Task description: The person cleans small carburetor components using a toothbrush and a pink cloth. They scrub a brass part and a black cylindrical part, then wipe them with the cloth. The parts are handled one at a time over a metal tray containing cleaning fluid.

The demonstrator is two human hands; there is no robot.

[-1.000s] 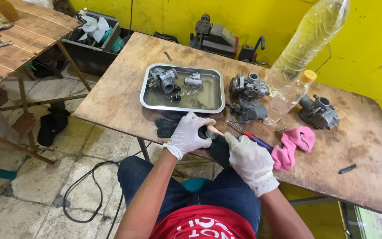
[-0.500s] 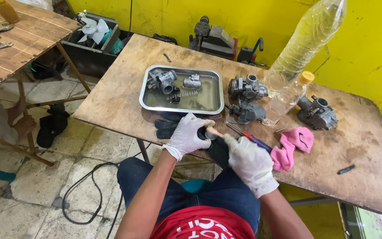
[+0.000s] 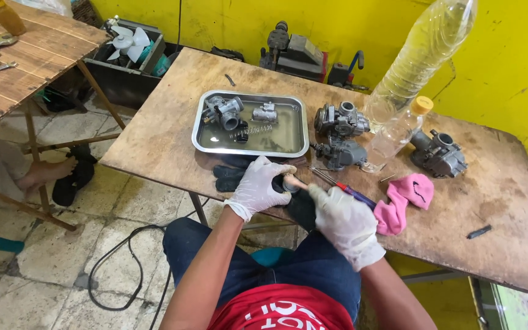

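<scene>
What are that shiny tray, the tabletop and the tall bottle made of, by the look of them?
Tray: likely stainless steel, since its rim is bright and mirror-like. Tabletop: a wood board, perhaps plywood, bare and unvarnished, with visible grain, stains and scuffs. Tall bottle: clear plastic, thin and ribbed, holding a yellowish liquid. Gloves on the left hand and right hand: thin white rubber, probably latex, creased over the fingers.

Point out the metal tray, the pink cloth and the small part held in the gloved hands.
metal tray (image 3: pixel 299 125): head view, right rim.
pink cloth (image 3: pixel 406 198): head view, its middle.
small part (image 3: pixel 289 182): head view, its visible top.
</scene>
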